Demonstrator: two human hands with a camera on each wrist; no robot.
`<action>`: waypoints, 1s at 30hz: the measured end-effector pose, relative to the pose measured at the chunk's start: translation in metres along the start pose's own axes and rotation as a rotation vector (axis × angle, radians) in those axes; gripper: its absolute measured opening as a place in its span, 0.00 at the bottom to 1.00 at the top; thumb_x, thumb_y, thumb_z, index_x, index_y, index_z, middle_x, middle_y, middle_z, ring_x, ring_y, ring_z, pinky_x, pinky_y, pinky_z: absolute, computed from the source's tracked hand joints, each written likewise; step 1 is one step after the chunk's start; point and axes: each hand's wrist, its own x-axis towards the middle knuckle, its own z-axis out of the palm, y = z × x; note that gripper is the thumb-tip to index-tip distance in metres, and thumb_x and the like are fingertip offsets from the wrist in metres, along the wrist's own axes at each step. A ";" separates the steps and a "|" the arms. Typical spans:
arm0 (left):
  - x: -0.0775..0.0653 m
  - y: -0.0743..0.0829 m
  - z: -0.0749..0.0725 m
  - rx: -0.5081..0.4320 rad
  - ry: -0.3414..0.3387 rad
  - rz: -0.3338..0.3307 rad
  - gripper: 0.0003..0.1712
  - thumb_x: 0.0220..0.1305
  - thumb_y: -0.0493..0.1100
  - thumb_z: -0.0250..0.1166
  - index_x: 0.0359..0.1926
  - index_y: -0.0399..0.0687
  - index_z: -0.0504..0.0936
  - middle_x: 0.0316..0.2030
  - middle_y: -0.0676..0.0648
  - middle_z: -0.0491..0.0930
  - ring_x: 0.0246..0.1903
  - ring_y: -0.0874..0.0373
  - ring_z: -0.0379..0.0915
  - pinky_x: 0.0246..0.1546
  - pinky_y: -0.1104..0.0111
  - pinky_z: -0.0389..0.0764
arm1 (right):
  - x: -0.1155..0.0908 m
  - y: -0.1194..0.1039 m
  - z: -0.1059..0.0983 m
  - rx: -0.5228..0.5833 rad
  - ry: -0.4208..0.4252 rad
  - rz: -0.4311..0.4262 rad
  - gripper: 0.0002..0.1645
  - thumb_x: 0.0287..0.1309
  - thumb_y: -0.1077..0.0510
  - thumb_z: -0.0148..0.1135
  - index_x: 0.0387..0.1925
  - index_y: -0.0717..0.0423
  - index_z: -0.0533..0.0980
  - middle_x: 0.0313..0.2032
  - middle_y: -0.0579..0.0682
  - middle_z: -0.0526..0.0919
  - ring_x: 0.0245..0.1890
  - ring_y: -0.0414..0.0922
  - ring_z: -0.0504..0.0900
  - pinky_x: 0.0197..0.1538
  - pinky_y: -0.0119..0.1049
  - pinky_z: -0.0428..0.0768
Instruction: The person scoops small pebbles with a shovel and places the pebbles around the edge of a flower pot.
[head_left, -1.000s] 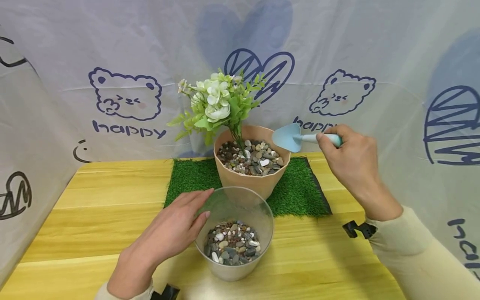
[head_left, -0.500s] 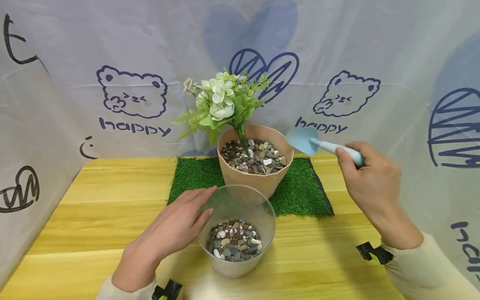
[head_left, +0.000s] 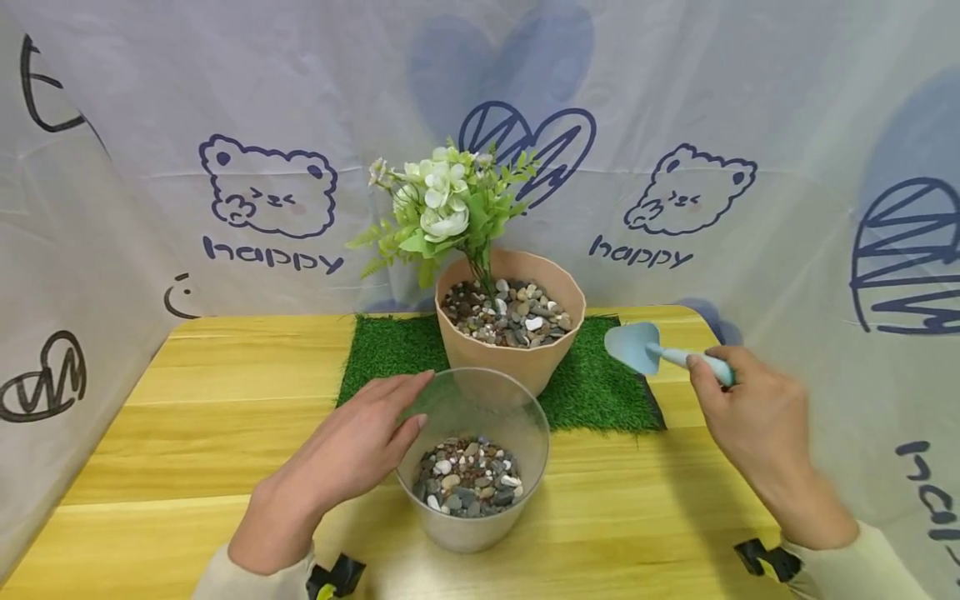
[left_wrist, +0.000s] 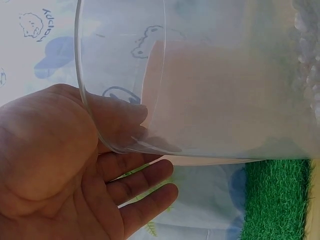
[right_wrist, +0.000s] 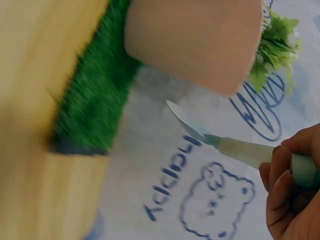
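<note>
A clear plastic bucket (head_left: pixel 472 533), partly filled with mixed pebbles (head_left: pixel 472 479), stands at the front of the table. At its upper left rim is my left hand (head_left: pixel 348 437); the thumb lies over the rim's inner side and the fingers outside. In the left wrist view, thumb and index finger show through the clear wall. My right hand (head_left: pixel 757 417) grips the handle of a light blue trowel (head_left: pixel 633 347), held right of the flowerpot. The peach flowerpot (head_left: pixel 517 362) holds pebbles (head_left: pixel 528 321) and white flowers with green leaves (head_left: pixel 442 200).
A green artificial-turf mat (head_left: pixel 607 383) lies under the flowerpot on the yellow wooden table (head_left: pixel 225 400). Behind and at both sides hangs pale cloth (head_left: pixel 405 83) with printed bears and hearts. The bucket stands close in front of the flowerpot.
My right hand has carried the trowel right and down, away from the flowerpot's rim to above the mat's right edge. The left hand stays at the bucket's rim.
</note>
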 end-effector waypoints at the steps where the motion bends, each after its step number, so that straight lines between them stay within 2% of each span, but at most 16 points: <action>1: 0.000 0.000 0.000 -0.001 0.000 0.000 0.33 0.79 0.45 0.60 0.80 0.44 0.66 0.73 0.39 0.73 0.73 0.41 0.69 0.75 0.44 0.70 | -0.005 -0.001 0.002 0.014 -0.049 0.042 0.13 0.68 0.58 0.68 0.38 0.68 0.84 0.14 0.52 0.75 0.10 0.41 0.62 0.14 0.33 0.59; 5: 0.000 0.000 0.000 -0.003 -0.001 -0.001 0.33 0.79 0.45 0.60 0.80 0.44 0.66 0.73 0.39 0.73 0.73 0.40 0.68 0.75 0.43 0.70 | -0.023 -0.006 0.009 0.068 -0.241 0.215 0.18 0.74 0.51 0.63 0.42 0.66 0.84 0.12 0.45 0.75 0.09 0.40 0.65 0.11 0.34 0.61; 7: 0.001 -0.001 0.000 -0.006 -0.002 -0.003 0.33 0.79 0.45 0.60 0.80 0.44 0.66 0.73 0.39 0.73 0.73 0.40 0.68 0.75 0.43 0.70 | -0.029 -0.008 0.012 0.095 -0.308 0.263 0.21 0.76 0.49 0.61 0.44 0.66 0.83 0.14 0.45 0.77 0.09 0.40 0.69 0.11 0.34 0.62; 15: 0.001 0.000 0.001 -0.017 -0.015 -0.023 0.33 0.80 0.46 0.60 0.80 0.46 0.65 0.73 0.41 0.73 0.73 0.40 0.68 0.74 0.43 0.71 | -0.038 -0.016 0.027 0.174 -0.408 0.365 0.24 0.76 0.46 0.61 0.47 0.65 0.84 0.17 0.47 0.82 0.14 0.39 0.79 0.13 0.34 0.70; 19: 0.001 0.001 0.001 -0.029 -0.027 -0.028 0.33 0.80 0.46 0.59 0.80 0.47 0.65 0.74 0.40 0.72 0.73 0.41 0.67 0.75 0.43 0.70 | -0.041 -0.016 0.030 0.180 -0.525 0.428 0.28 0.76 0.42 0.60 0.49 0.65 0.83 0.17 0.46 0.83 0.15 0.40 0.81 0.15 0.36 0.72; 22: 0.001 0.001 0.002 -0.031 -0.029 -0.027 0.33 0.80 0.46 0.59 0.81 0.47 0.65 0.74 0.41 0.72 0.73 0.41 0.67 0.75 0.43 0.70 | -0.042 -0.014 0.027 0.180 -0.700 0.463 0.25 0.75 0.42 0.61 0.45 0.63 0.82 0.20 0.47 0.84 0.17 0.43 0.82 0.18 0.37 0.75; 26: 0.001 0.000 0.002 -0.026 -0.017 -0.022 0.33 0.80 0.46 0.60 0.80 0.47 0.65 0.73 0.41 0.72 0.73 0.41 0.68 0.74 0.43 0.70 | -0.049 -0.011 0.028 0.220 -0.922 0.500 0.19 0.70 0.47 0.66 0.32 0.59 0.81 0.21 0.50 0.83 0.17 0.45 0.83 0.19 0.38 0.79; 30: 0.001 0.000 0.001 -0.028 -0.013 -0.023 0.33 0.80 0.46 0.60 0.80 0.47 0.66 0.73 0.41 0.73 0.73 0.41 0.68 0.74 0.43 0.71 | -0.063 -0.014 0.038 0.261 -1.014 0.514 0.18 0.65 0.51 0.69 0.23 0.56 0.79 0.18 0.50 0.80 0.15 0.44 0.78 0.18 0.36 0.79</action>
